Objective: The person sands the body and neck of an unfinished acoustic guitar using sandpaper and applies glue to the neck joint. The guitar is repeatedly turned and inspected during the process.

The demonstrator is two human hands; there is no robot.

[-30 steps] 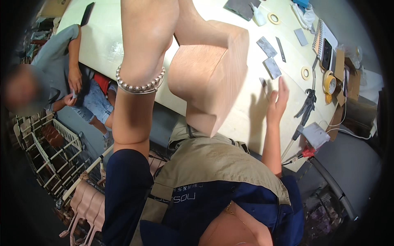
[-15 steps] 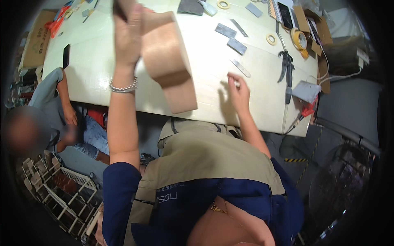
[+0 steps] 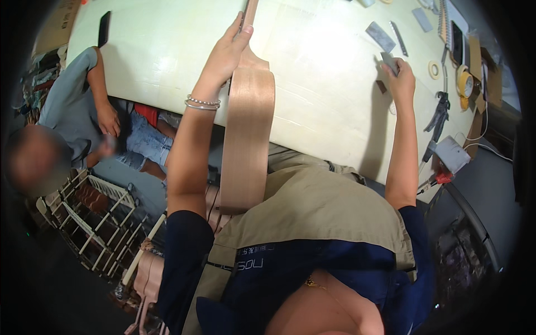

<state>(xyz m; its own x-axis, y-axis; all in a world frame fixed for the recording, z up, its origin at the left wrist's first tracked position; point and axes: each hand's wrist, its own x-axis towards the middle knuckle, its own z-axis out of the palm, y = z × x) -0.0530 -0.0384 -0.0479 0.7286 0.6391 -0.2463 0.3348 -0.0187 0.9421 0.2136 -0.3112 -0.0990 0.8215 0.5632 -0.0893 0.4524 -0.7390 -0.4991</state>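
Pale tape ring, black gun-shaped tool right of hands

Worn on the head, the left camera of a fisheye pair looks steeply down, close over a tan apron, and faces outward across a cream worktable, the view ringed in black.

Blk phone far L, ylw tape roll R.

The pale counter carries a black phone left of the left hand, plus a grey block beyond and tape roll beside the right hand
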